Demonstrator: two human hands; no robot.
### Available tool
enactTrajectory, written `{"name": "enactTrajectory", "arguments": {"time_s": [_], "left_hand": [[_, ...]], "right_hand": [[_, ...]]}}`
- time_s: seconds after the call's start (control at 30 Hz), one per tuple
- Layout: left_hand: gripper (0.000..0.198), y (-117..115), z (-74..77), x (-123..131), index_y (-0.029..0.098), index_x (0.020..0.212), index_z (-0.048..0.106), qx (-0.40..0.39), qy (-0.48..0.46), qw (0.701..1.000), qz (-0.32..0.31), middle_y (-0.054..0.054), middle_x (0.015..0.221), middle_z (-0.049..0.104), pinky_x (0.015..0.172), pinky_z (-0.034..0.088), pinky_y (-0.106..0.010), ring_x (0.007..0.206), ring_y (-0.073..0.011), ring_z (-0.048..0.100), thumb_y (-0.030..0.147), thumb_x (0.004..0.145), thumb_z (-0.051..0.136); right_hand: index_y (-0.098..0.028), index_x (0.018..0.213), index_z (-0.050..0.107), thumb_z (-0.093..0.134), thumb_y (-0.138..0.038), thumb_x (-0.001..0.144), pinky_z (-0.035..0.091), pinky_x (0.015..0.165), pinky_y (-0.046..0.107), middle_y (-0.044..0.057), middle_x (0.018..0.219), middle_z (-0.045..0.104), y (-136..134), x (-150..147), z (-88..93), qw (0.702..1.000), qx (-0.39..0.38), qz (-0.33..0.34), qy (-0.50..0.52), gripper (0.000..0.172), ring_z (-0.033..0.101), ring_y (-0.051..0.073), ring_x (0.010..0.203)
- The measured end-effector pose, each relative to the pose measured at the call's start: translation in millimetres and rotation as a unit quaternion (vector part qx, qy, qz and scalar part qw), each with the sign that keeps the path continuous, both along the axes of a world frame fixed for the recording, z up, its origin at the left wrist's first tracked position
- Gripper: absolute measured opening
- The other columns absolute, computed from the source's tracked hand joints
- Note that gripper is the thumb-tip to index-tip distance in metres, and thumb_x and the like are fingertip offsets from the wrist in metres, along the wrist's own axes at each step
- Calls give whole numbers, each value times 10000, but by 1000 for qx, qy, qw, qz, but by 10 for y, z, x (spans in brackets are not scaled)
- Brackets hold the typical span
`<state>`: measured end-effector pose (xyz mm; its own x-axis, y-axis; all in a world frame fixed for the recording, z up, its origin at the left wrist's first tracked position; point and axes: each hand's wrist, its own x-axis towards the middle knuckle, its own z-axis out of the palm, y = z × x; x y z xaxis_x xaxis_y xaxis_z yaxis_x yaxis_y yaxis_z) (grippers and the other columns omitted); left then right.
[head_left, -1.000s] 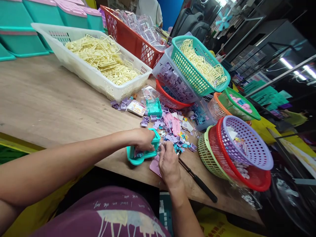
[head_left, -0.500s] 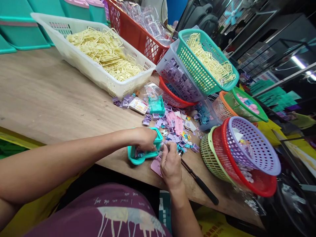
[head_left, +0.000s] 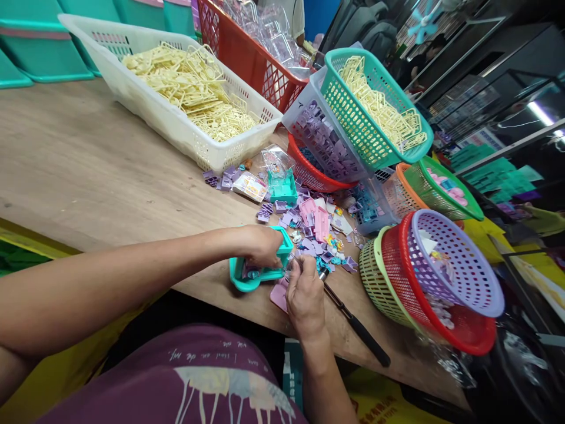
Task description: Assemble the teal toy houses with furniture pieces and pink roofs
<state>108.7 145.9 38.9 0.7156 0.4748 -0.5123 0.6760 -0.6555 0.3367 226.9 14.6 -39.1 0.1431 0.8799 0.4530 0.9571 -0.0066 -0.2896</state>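
A teal plastic box (head_left: 246, 282), open at the top, stands on the wooden table near its front edge, with small purple and blue pieces inside. My left hand (head_left: 263, 247) grips it from above, fingers curled over its right part and partly hidden. Close to the box's right end, my right hand (head_left: 304, 294) is closed in a pinch, thumb up. Whatever it pinches is small and I cannot make it out. Under that hand lies a flat pink plastic piece (head_left: 279, 294), partly covered. To the right rests a hammer-like tool with a black handle (head_left: 368, 338).
Loose purple, pink and blue parts (head_left: 315, 221) lie scattered beyond my hands. Behind stand a white basket (head_left: 168, 126) and a teal basket (head_left: 353, 112) of cream frames. Stacked round baskets (head_left: 468, 265) stand at the right. Teal boxes (head_left: 48, 56) line the far left.
The view has shifted slightly. Both hands stay at the teal box in nearly the same pose, with only a slight shift of the fingers.
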Motion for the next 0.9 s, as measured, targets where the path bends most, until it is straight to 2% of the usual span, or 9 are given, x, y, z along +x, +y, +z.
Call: {"name": "enactTrajectory", "arguments": {"time_s": [0.1, 0.27, 0.5, 0.7, 0.8, 0.9], "left_hand": [[427, -7, 17, 0, 84, 981, 728, 3, 37, 999, -21, -203, 998, 746, 612, 464, -289, 852, -291, 702, 462, 847, 582], [440, -3, 27, 0, 95, 1005, 723, 5, 42, 999, -30, -195, 1006, 747, 645, 481, -296, 869, -295, 701, 478, 855, 567], [444, 1, 1, 14, 85, 1015, 719, 6, 38, 999, -33, -210, 1025, 739, 657, 490, -299, 881, -300, 697, 467, 857, 556], [424, 9, 3, 2, 94, 963, 733, -9, 30, 998, -49, -180, 937, 751, 594, 461, -278, 777, -257, 685, 464, 863, 553], [478, 16, -18, -6, 98, 942, 733, -3, 9, 999, -46, -167, 918, 748, 589, 455, -269, 754, -242, 673, 539, 803, 612], [519, 15, -46, -10, 110, 944, 729, -2, -6, 999, -51, -146, 921, 746, 599, 461, -261, 751, -232, 661, 556, 680, 714]], "right_hand": [[-209, 966, 477, 315, -308, 1035, 431, 599, 304, 63, 813, 668, -10, 15, -3, 1000, -7, 1, 16, 202, 640, 217, 701], [-208, 961, 474, 308, -314, 1036, 444, 611, 310, 71, 819, 666, -21, 25, -13, 999, -18, -3, 28, 211, 643, 223, 722], [-200, 993, 471, 327, -231, 1016, 468, 643, 326, 76, 838, 651, -17, -17, -80, 1000, 0, -8, -9, 150, 623, 226, 737], [-183, 994, 495, 322, -199, 994, 466, 618, 345, 95, 842, 620, 11, -94, -113, 998, -19, -55, -39, 174, 589, 232, 704], [-175, 989, 504, 294, -171, 983, 487, 640, 370, 126, 893, 617, 27, -176, -115, 996, -25, -73, -40, 211, 595, 243, 736], [-152, 1044, 509, 313, -201, 989, 524, 712, 418, 162, 975, 615, -13, -229, -45, 997, -34, -61, -20, 210, 615, 268, 849]]}}
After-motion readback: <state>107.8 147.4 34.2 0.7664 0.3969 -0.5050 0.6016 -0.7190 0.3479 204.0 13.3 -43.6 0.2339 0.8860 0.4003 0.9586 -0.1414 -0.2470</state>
